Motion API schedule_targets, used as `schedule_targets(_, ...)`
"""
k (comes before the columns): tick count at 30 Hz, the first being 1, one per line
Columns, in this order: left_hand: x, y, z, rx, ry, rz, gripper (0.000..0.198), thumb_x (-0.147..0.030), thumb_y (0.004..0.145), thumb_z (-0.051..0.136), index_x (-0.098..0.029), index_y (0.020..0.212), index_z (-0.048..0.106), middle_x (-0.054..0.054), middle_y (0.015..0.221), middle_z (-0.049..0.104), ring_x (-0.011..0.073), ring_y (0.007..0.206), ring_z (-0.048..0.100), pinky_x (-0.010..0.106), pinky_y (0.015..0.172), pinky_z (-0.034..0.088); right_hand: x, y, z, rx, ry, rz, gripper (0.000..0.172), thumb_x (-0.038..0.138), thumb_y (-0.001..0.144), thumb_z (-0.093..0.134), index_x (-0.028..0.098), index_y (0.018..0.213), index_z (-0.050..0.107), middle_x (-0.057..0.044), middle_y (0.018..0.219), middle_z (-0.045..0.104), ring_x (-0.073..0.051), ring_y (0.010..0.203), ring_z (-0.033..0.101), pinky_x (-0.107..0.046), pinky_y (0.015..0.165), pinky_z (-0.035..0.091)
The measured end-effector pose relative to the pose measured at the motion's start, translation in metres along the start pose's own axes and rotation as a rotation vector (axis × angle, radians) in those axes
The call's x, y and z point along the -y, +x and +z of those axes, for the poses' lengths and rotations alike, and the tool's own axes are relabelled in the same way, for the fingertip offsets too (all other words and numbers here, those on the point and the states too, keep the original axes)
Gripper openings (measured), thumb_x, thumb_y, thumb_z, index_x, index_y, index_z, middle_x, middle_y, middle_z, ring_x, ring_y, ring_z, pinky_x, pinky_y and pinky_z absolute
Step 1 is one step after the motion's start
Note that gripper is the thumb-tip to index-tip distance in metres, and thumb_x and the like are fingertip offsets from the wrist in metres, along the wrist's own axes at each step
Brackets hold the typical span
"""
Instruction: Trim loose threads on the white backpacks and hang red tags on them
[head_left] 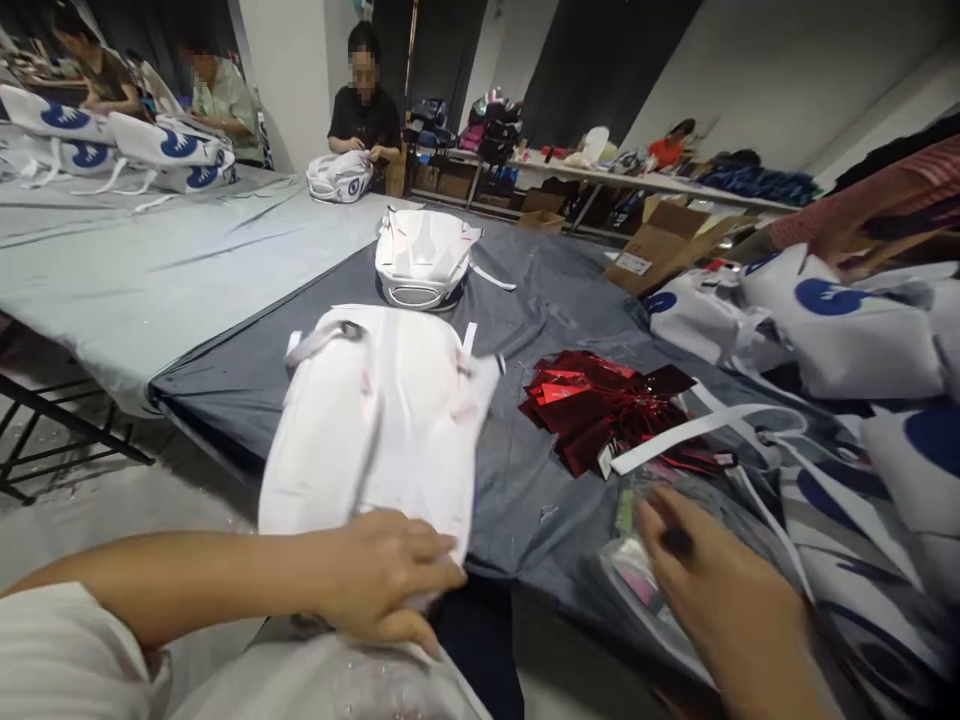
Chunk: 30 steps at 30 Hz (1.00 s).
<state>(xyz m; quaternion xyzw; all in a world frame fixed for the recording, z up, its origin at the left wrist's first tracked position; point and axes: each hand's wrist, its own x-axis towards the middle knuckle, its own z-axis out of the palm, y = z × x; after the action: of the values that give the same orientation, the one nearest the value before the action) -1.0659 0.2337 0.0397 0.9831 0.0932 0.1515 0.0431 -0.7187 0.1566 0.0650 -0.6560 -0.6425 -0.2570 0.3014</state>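
Note:
A white fabric bag (379,420) lies flat on the dark grey table cover (540,300) in front of me. My left hand (379,580) grips its near edge, fingers closed over the cloth. My right hand (705,580) is blurred and reaches into a clear plastic packet (637,570) at the table's near right edge; its fingers appear to pinch something small and dark that I cannot make out. A pile of shiny red tags (600,405) lies just beyond that hand, with a white strap (690,430) across it.
Another white bag (424,260) sits further back. White bags with blue prints (847,330) are heaped on the right. Three people work at the light grey table (150,260) behind, with more bags (165,150). Cardboard boxes (667,240) stand on the floor.

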Motion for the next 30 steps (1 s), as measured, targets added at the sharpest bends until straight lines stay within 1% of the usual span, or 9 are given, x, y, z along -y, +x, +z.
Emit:
schedule_targets(5,-0.02,-0.026,0.067,0.072,-0.102,0.064,0.082,-0.067,0.092,0.044,-0.022,0.158,0.024,0.019,0.165,0.017,0.0388,0.152,0.023,0.06,0.117,0.031,0.085,0.042,0.014,-0.037,0.103,-0.165,0.044,0.049,0.1,0.048,0.015,0.118,0.069,-0.008,0.083,0.075,-0.021,0.072,0.069,-0.03,0.068,0.048)
schedule_targets(9,-0.022,-0.025,0.155,0.103,-0.089,0.082,0.072,-0.061,0.097,0.038,-0.021,0.157,0.03,0.018,0.163,0.026,0.0365,0.152,0.023,0.063,0.118,0.03,0.136,0.036,0.042,-0.003,0.331,-0.019,0.049,0.052,0.1,0.048,0.015,0.13,0.064,-0.004,0.075,0.072,-0.015,0.059,0.065,-0.024,0.056,0.046)
schedule_targets(13,-0.047,-0.019,0.208,0.142,-0.067,0.069,0.059,-0.054,0.097,0.045,-0.022,0.146,0.049,0.014,0.152,0.048,0.0326,0.146,0.039,0.057,0.113,0.043,0.143,-0.021,0.097,-0.162,0.48,-0.041,0.05,0.028,0.101,0.05,0.022,0.15,0.042,-0.016,0.128,0.064,-0.024,0.113,0.065,-0.036,0.09,0.055)
schedule_targets(15,-0.056,-0.023,0.196,0.131,-0.101,0.065,0.049,-0.051,0.095,0.05,-0.02,0.13,0.063,0.013,0.147,0.055,0.0315,0.141,0.046,0.049,0.109,0.05,0.134,-0.062,0.118,-0.287,0.407,-0.037,0.057,0.017,0.097,0.053,0.028,0.152,0.039,-0.017,0.138,0.056,-0.029,0.126,0.057,-0.047,0.098,0.052)
schedule_targets(18,-0.05,-0.014,0.131,0.049,-0.177,0.045,0.032,-0.035,0.096,0.046,-0.019,0.112,0.068,0.011,0.129,0.066,0.022,0.114,0.066,0.035,0.089,0.058,0.124,-0.119,0.134,-0.27,0.315,0.05,0.061,0.013,0.095,0.051,0.029,0.152,0.037,-0.016,0.139,0.053,-0.03,0.128,0.053,-0.05,0.098,0.052)
schedule_targets(20,-0.029,0.018,0.081,-0.041,-0.143,0.023,0.027,-0.026,0.095,0.044,-0.017,0.107,0.067,0.01,0.108,0.071,0.0193,0.091,0.068,0.033,0.077,0.057,0.125,-0.146,0.137,-0.203,0.263,0.04,0.058,0.014,0.096,0.048,0.028,0.152,0.037,-0.016,0.138,0.052,-0.031,0.128,0.052,-0.05,0.096,0.054)
schedule_targets(22,0.002,0.071,0.046,-0.101,0.012,0.01,0.026,-0.027,0.096,0.047,-0.016,0.111,0.065,0.013,0.116,0.068,0.0247,0.107,0.062,0.038,0.086,0.053,0.131,-0.159,0.137,-0.15,0.214,-0.004,0.055,0.014,0.096,0.048,0.027,0.148,0.041,-0.016,0.137,0.053,-0.032,0.127,0.052,-0.05,0.093,0.055)
schedule_targets(26,0.061,0.172,0.033,0.04,0.303,0.113,0.035,-0.042,0.094,0.058,-0.011,0.108,0.068,0.019,0.116,0.067,0.0316,0.113,0.059,0.052,0.103,0.039,0.139,-0.165,0.135,-0.105,0.17,-0.024,0.051,0.009,0.093,0.052,0.023,0.142,0.049,-0.018,0.134,0.055,-0.032,0.126,0.054,-0.049,0.091,0.055)
schedule_targets(30,0.081,0.195,0.036,0.137,0.322,0.172,0.036,-0.046,0.088,0.067,-0.01,0.094,0.073,0.017,0.097,0.07,0.0282,0.094,0.063,0.04,0.083,0.041,0.137,-0.168,0.132,-0.123,0.186,0.002,0.052,0.009,0.092,0.055,0.024,0.142,0.048,-0.018,0.133,0.056,-0.031,0.126,0.054,-0.048,0.093,0.054)
